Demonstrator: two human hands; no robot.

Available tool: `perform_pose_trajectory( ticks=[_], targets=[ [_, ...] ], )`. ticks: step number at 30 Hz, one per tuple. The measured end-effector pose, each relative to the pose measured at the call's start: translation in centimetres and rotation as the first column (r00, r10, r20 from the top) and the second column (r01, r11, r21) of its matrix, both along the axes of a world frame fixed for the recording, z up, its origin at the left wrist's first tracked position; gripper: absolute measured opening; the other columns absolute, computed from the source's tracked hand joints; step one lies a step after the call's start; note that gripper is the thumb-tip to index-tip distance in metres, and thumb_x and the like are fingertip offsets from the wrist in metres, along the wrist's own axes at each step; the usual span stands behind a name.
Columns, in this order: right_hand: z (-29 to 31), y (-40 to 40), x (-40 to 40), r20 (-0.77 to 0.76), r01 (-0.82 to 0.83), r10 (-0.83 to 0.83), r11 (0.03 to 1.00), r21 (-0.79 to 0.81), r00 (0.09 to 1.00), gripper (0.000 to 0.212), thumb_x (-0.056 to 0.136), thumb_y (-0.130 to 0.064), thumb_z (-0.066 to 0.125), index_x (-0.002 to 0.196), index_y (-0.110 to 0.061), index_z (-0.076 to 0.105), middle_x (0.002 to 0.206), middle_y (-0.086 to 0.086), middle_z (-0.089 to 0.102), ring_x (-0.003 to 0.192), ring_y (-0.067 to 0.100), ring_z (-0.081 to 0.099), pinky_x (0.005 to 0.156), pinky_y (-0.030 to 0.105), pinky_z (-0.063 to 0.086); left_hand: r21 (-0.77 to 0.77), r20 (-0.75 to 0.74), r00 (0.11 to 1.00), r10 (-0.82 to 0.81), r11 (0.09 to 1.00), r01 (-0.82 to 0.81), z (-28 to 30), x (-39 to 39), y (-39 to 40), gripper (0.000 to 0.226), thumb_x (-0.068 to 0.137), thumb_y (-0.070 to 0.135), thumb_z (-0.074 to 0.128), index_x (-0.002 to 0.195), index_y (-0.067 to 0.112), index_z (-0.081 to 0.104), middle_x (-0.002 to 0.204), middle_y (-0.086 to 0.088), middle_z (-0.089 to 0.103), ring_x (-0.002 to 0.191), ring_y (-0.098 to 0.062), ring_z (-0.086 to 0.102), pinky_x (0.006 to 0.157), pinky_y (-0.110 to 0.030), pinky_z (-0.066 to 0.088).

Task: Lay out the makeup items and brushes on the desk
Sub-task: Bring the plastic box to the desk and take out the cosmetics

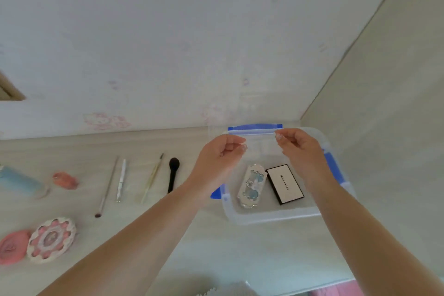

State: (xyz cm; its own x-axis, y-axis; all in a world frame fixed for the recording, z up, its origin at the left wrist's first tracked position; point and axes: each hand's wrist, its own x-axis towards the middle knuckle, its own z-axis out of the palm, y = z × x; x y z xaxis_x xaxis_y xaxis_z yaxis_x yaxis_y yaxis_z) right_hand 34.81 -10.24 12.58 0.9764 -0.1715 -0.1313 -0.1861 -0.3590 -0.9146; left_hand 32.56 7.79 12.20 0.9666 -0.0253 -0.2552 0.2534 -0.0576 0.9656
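Observation:
A clear plastic box with blue latches stands on the desk at the right. Inside lie an ornate silver-and-blue compact and a white palette with a black edge. Above the box, my left hand and my right hand each pinch one side of a see-through item that is hard to make out. Left of the box, a black brush, a thin pale brush, a white pen-like stick and a long silver brush lie in a row.
Further left lie an orange sponge, a blue tube, a round pink-and-white compact and a pink puff. A wall runs behind the desk and a side panel closes it at the right.

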Motion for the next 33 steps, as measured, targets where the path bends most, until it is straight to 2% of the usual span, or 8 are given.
perform_pose_trajectory(
  ticks=[7, 11, 14, 17, 22, 27, 30, 33],
  targets=[
    [-3.0, -5.9, 3.5, -0.419, -0.206, 0.128, 0.967, -0.147, 0.899, 0.037, 0.09, -0.032, 0.06, 0.123, -0.018, 0.054, 0.119, -0.002, 0.058, 0.109, 0.019, 0.058, 0.074, 0.017, 0.044, 0.099, -0.297, 0.954, -0.052, 0.991, 0.085, -3.3, 3.9, -6.9, 0.04, 0.088, 0.028, 0.062, 0.126, 0.019, 0.051, 0.121, 0.002, 0.057, 0.104, -0.012, 0.053, 0.099, -0.028, 0.04],
    [-5.4, -6.3, 4.1, -0.559, -0.384, 0.21, 0.898, -0.213, 0.802, 0.045, 0.093, -0.028, 0.054, 0.134, -0.012, 0.046, 0.133, 0.011, 0.054, 0.11, 0.023, 0.055, 0.09, 0.029, 0.045, 0.203, -0.475, 0.88, -0.005, 0.972, 0.115, -5.4, 5.4, -8.6, 0.053, 0.092, 0.033, 0.055, 0.138, 0.01, 0.042, 0.14, -0.007, 0.045, 0.125, -0.024, 0.043, 0.105, -0.034, 0.032],
    [-6.4, -6.4, 4.3, -0.686, -0.518, 0.214, 0.811, -0.272, 0.695, 0.043, 0.099, -0.029, 0.042, 0.134, -0.003, 0.044, 0.136, 0.016, 0.051, 0.122, 0.03, 0.05, 0.084, 0.028, 0.044, 0.278, -0.53, 0.848, -0.025, 0.939, 0.202, -6.8, 5.9, -9.7, 0.056, 0.095, 0.038, 0.048, 0.14, 0.006, 0.04, 0.131, -0.011, 0.05, 0.115, -0.026, 0.047, 0.102, -0.036, 0.033],
    [-7.7, -6.2, 4.8, -0.775, -0.637, 0.219, 0.716, -0.285, 0.593, 0.049, 0.099, -0.038, 0.036, 0.125, 0.001, 0.05, 0.132, 0.016, 0.052, 0.118, 0.029, 0.052, 0.085, 0.027, 0.04, 0.317, -0.571, 0.82, -0.052, 0.907, 0.278, -7.8, 6.4, -10.2, 0.057, 0.099, 0.036, 0.039, 0.145, 0.005, 0.028, 0.149, -0.013, 0.035, 0.135, -0.03, 0.036, 0.109, -0.036, 0.027],
    [-9.3, -6.3, 5.5, -0.783, -0.647, 0.204, 0.699, -0.304, 0.588, 0.036, 0.096, -0.04, 0.043, 0.093, -0.007, 0.057, 0.091, 0.006, 0.06, 0.099, 0.027, 0.056, 0.081, 0.027, 0.038, 0.374, -0.546, 0.826, -0.143, 0.84, 0.393, -8.2, 6.4, -10.4, 0.021, 0.101, 0.022, 0.034, 0.112, 0.017, 0.052, 0.091, -0.007, 0.05, 0.098, -0.025, 0.054, 0.067, -0.024, 0.034],
    [-8.7, -6.3, 5.6, -0.75, -0.654, 0.226, 0.678, -0.337, 0.622, 0.041, 0.1, -0.032, 0.035, 0.067, -0.009, 0.046, 0.073, 0.005, 0.046, 0.091, 0.025, 0.049, 0.078, 0.025, 0.035, 0.412, -0.528, 0.841, -0.121, 0.829, 0.378, -9.3, 5.4, -10.1, 0.041, 0.094, 0.021, 0.048, 0.135, 0.017, 0.045, 0.124, -0.014, 0.057, 0.069, -0.018, 0.055, 0.055, -0.02, 0.041],
    [-8.3, -6.8, 5.4, -0.724, -0.616, 0.234, 0.72, -0.32, 0.65, 0.036, 0.097, -0.03, 0.044, 0.124, -0.007, 0.052, 0.126, 0.01, 0.055, 0.122, 0.028, 0.048, 0.097, 0.03, 0.039, 0.458, -0.52, 0.846, -0.12, 0.796, 0.395, -10.0, 5.3, -9.9, 0.041, 0.09, 0.02, 0.054, 0.131, 0.022, 0.047, 0.122, -0.011, 0.057, 0.062, -0.017, 0.057, 0.061, -0.022, 0.048],
    [-8.7, -7.0, 5.2, -0.687, -0.575, 0.228, 0.749, -0.329, 0.69, 0.047, 0.094, -0.03, 0.051, 0.137, -0.013, 0.04, 0.14, 0.007, 0.045, 0.128, 0.026, 0.042, 0.101, 0.033, 0.039, 0.562, -0.519, 0.831, -0.199, 0.653, 0.508, -10.3, 5.0, -9.7, 0.057, 0.083, 0.019, 0.064, 0.134, 0.025, 0.04, 0.131, -0.009, 0.045, 0.089, -0.025, 0.061, 0.075, -0.03, 0.051]
  ],
)
